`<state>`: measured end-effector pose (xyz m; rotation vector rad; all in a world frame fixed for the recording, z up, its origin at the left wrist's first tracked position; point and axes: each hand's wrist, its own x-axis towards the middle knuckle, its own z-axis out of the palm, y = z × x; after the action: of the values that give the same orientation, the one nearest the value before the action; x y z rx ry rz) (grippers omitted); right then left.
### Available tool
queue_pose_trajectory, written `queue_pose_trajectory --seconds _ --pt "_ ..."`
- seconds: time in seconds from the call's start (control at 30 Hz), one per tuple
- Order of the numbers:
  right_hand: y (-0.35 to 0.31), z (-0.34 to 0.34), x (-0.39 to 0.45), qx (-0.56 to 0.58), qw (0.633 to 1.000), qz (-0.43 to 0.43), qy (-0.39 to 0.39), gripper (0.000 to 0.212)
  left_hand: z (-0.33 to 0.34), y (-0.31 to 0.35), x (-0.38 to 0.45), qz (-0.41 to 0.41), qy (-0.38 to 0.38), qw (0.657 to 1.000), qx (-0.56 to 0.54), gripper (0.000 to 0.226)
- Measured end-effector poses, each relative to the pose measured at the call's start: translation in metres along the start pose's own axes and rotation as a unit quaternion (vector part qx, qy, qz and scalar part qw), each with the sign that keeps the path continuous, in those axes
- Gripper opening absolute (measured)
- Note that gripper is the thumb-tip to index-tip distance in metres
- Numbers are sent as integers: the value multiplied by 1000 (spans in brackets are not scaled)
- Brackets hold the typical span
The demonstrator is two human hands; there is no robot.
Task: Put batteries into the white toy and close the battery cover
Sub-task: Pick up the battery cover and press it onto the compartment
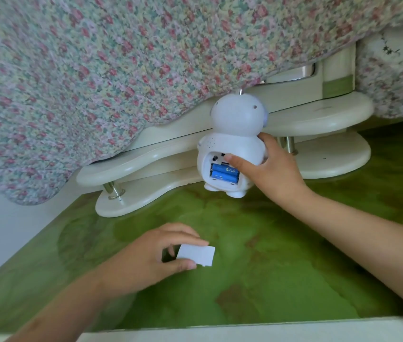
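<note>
The white toy (232,129), a round-headed robot figure, stands upright on the green desk with its back toward me. Its battery compartment is uncovered and shows two blue batteries (224,176) lying side by side. My right hand (269,169) grips the toy's right side, with the thumb resting on the compartment's upper edge. Nearer to me, my left hand (161,255) pinches the flat white battery cover (196,255) between thumb and fingers, just above the desk.
The green marbled desk surface (269,267) spreads around both hands. Behind the toy are two cream curved shelves (319,112) on metal posts. A floral cloth (96,70) hangs over the back. A cream desk edge (245,329) runs along the front.
</note>
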<state>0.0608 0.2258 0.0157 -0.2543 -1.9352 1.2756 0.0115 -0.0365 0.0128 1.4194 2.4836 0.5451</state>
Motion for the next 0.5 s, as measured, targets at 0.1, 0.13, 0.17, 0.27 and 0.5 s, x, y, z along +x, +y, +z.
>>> queue_pose_trajectory --seconds 0.1,0.13,0.17,0.27,0.5 --pt "1 2 0 -8 1000 3 -6 63 -4 7 15 5 0 1000 14 38" --pt "1 3 0 -11 1000 3 -9 64 -6 9 18 4 1 1000 16 40" --pt "2 4 0 -16 1000 2 -13 65 -7 11 22 2 4 1000 11 40" --pt "7 5 2 -32 999 0 -23 67 -3 13 35 -8 34 998 -60 33" --pt "11 7 3 -49 998 2 -39 62 -1 20 48 2 129 968 -217 23"
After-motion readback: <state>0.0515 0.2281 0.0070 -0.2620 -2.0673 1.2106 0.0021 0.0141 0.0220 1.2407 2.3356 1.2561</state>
